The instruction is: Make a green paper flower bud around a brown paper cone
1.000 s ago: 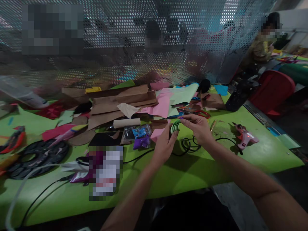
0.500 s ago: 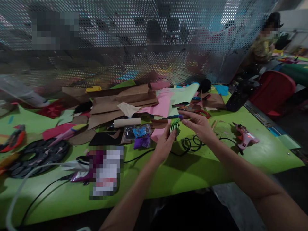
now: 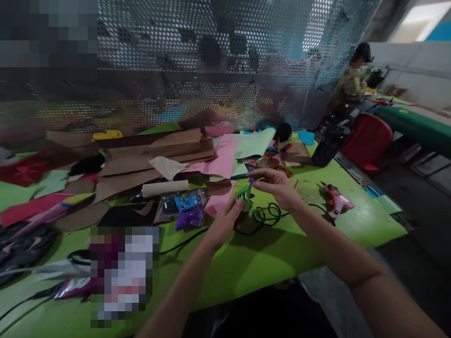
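A small green folded paper piece is held between both hands above the green table. My left hand grips its lower end with the thumb and fingers. My right hand pinches its upper end, fingers curled. A black cable coil lies on the table just under the hands.
A pink glue gun lies at the right. Brown card sheets, pink paper, a white roll and small plastic bags cover the middle. A perforated metal screen stands behind. A person sits at the far right by a red chair.
The view has swung right, so everything sits further left in the frame. Both hands keep hold of the green paper piece, which now looks a little more spread.
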{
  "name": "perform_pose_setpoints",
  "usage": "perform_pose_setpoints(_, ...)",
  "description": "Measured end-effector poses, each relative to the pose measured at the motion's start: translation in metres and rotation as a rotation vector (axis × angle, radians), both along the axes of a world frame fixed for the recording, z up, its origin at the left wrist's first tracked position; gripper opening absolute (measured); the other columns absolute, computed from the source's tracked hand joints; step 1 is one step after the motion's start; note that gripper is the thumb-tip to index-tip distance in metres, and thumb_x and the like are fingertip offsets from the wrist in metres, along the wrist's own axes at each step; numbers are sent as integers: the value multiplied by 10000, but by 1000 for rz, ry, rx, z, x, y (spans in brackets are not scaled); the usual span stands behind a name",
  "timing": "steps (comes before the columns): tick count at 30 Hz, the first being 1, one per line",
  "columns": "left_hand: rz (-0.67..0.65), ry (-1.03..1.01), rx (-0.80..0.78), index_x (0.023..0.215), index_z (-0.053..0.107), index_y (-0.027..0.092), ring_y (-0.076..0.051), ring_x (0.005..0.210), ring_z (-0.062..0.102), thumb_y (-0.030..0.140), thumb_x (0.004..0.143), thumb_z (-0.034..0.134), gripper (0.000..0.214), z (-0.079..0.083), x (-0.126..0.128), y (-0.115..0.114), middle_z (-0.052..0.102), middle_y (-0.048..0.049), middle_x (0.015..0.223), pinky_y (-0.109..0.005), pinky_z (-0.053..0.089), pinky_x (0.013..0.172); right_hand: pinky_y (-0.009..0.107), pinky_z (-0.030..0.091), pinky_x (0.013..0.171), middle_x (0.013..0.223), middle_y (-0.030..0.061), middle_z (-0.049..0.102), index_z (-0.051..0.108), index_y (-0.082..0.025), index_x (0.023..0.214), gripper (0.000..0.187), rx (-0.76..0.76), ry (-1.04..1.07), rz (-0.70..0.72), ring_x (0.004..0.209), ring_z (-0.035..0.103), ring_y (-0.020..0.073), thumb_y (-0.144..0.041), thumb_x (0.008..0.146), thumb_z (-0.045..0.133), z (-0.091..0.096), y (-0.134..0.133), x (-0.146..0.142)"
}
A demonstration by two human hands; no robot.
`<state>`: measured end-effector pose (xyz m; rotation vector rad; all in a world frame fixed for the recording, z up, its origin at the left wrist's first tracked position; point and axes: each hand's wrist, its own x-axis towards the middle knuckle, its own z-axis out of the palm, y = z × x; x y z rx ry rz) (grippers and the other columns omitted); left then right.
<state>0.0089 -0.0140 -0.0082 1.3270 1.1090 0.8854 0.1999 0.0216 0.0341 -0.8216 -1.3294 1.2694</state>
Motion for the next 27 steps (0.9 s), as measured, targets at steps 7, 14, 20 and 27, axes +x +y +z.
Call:
perform_pose_setpoints(7, 28, -44, -96, 1460, 543, 303, -245, 1042, 691, 671, 851, 617, 715, -3, 2, 2, 705, -76, 1268, -369, 598, 870, 296, 517, 823, 928, 20, 760, 821, -258, 907, 252, 70, -115, -26, 876, 671, 169, -422, 720, 863, -5, 2, 2)
perform_pose_setpoints(14, 50, -112, -199, 1469, 519, 307, -236, 1067, 691, 605, 861, 648, 689, -5, 5, 0, 651, -72, 1369, -392, 600, 925, 336, 510, 855, 833, 10, 750, 802, -244, 835, 254, 88, -126, -35, 823, 659, 173, -460, 715, 860, -5, 1, 1)
perform_pose_setpoints(20, 4, -80, -75, 1440, 539, 282, -212, 1009, 680, 670, 866, 592, 694, -5, 3, 1, 695, -63, 1245, -372, 579, 922, 303, 494, 839, 924, 8, 754, 810, -273, 994, 300, 90, -124, -9, 872, 663, 163, -401, 729, 866, -2, 0, 3)
perform_pose_setpoints(27, 69, -47, 112, 1380, 557, 238, -198, 957, 654, 669, 896, 546, 648, -5, 7, 1, 700, -62, 1039, -320, 563, 852, 312, 503, 839, 934, 24, 769, 795, -243, 954, 311, 89, -102, -106, 890, 673, 182, -453, 732, 855, -7, 0, 0)
